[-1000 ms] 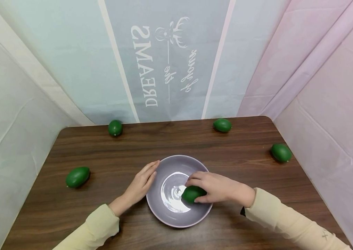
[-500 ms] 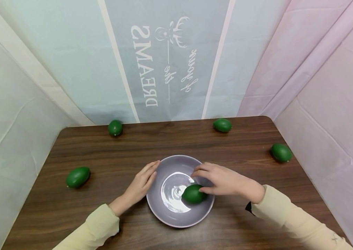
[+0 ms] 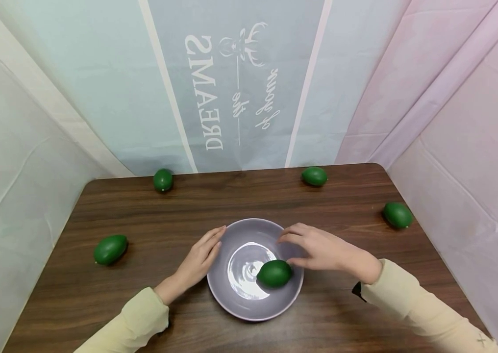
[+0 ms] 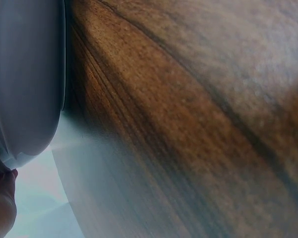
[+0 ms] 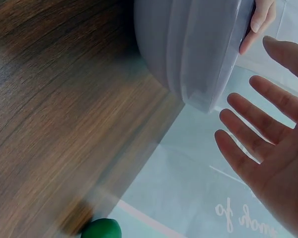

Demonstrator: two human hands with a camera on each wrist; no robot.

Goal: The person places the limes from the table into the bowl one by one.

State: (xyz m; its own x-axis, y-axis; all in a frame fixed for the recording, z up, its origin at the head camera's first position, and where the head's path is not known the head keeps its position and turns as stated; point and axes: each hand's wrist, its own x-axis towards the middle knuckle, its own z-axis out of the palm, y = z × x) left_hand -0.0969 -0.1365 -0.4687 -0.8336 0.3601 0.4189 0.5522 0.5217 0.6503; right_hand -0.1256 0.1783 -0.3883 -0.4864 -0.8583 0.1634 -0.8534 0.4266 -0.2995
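Note:
A shallow purple-grey bowl (image 3: 242, 306) stands near the front middle of the table, with one green lime (image 3: 274, 273) lying in its right half. My left hand (image 3: 198, 257) rests with straight fingers against the bowl's left rim. Over the right rim hovers my right hand (image 3: 324, 248), its thumb tip right by the lime and its fingers spread. In the right wrist view those fingers (image 5: 258, 119) are apart and hold nothing, beside the bowl's outer wall (image 5: 188, 44). The left wrist view shows the bowl's side (image 4: 27, 74) and a bit of the left hand (image 4: 2, 203).
More limes lie on the brown wooden table (image 3: 231, 196): one at the left (image 3: 111, 249), a lime at the back left (image 3: 162, 180), a lime at the back right (image 3: 314, 176) and a lime by the right edge (image 3: 397, 214). Cloth curtains (image 3: 249, 88) enclose the table.
My right hand has let go of the lime, leaving it in the bowl, and has drawn back to the right and slightly up. The left hand has stayed in place.

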